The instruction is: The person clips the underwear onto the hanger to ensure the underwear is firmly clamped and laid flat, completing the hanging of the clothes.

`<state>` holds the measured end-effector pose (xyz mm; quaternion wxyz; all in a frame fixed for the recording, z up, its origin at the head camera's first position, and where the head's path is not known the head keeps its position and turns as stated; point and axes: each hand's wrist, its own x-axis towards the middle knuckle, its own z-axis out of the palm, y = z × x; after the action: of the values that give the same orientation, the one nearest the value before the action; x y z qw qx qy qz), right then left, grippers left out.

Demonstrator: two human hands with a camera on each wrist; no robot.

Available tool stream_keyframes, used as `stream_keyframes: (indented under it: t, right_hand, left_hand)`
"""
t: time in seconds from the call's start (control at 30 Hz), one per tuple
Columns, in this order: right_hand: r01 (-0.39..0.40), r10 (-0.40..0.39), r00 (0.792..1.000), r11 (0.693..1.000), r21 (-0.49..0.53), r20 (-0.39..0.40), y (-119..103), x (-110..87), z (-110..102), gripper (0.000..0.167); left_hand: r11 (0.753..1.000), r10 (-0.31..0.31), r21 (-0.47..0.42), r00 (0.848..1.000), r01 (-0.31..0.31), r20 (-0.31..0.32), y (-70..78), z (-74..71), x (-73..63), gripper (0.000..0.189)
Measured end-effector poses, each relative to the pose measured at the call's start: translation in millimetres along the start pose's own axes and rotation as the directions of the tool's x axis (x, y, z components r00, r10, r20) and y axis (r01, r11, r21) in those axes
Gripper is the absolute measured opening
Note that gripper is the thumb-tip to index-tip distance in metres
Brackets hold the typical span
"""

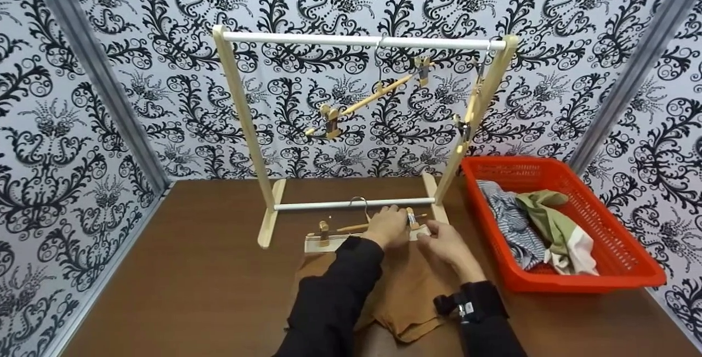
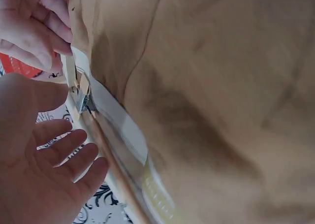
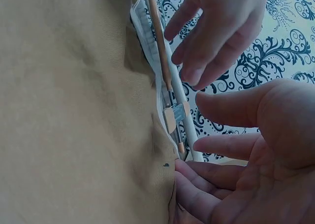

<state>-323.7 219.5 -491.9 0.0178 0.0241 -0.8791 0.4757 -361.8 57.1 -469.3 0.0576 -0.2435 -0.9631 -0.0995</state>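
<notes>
A brown garment [image 1: 417, 285] with a pale inner waistband [image 1: 317, 245] lies on the table, apparently shorts. Along its waistband runs a wooden clip hanger [image 1: 351, 227]; its left clip [image 1: 324, 232] sits over the band. Beside the right clip [image 3: 176, 114] is my left hand [image 1: 388, 226], its fingers loosely bent and apart; its thumb comes close to the clip in the left wrist view. My right hand [image 1: 448, 244] is at the right waistband corner. Its lower fingers touch the cloth edge in the right wrist view, while the thumb stands away from it.
A wooden rack [image 1: 241, 110] with white rails stands behind the garment. Two more clip hangers, one in the middle [image 1: 378, 95] and one at the right [image 1: 471, 105], hang from its top rail. At the right, a red basket [image 1: 581, 281] holds crumpled striped and green-white cloths.
</notes>
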Motion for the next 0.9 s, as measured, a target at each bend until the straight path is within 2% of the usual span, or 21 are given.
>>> stream_keyframes:
  t: [0.13,0.27,0.47,0.73,0.9]
  right_hand:
    - [-0.026,0.026,1.0,0.999,0.027,0.005,-0.6,1.2,1.1,0.053]
    - [-0.05,0.048,0.999,0.997,0.064,0.019,0.2,1.8,1.5,0.054]
    - [-0.055,0.054,0.998,0.993,0.103,0.012,2.1,1.3,1.8,0.053]
    - [-0.001,-0.002,1.0,0.994,0.112,0.023,0.8,2.8,6.1,0.048]
    - [-0.023,0.023,1.0,0.992,0.126,0.003,2.3,4.8,8.2,0.043]
  left_hand:
    - [0.997,-0.001,-0.076,1.0,-0.001,-0.021,-5.8,4.0,4.0,0.028]
    - [0.99,-0.006,-0.141,1.0,0.005,-0.012,-11.1,7.3,5.5,0.027]
    - [0.979,-0.036,-0.201,0.998,0.026,-0.048,-13.4,14.2,10.4,0.019]
    - [0.979,-0.093,-0.181,0.996,0.092,0.006,-17.8,18.3,11.6,0.023]
    - [0.964,-0.061,-0.26,0.998,0.056,-0.011,-17.5,18.2,13.1,0.018]
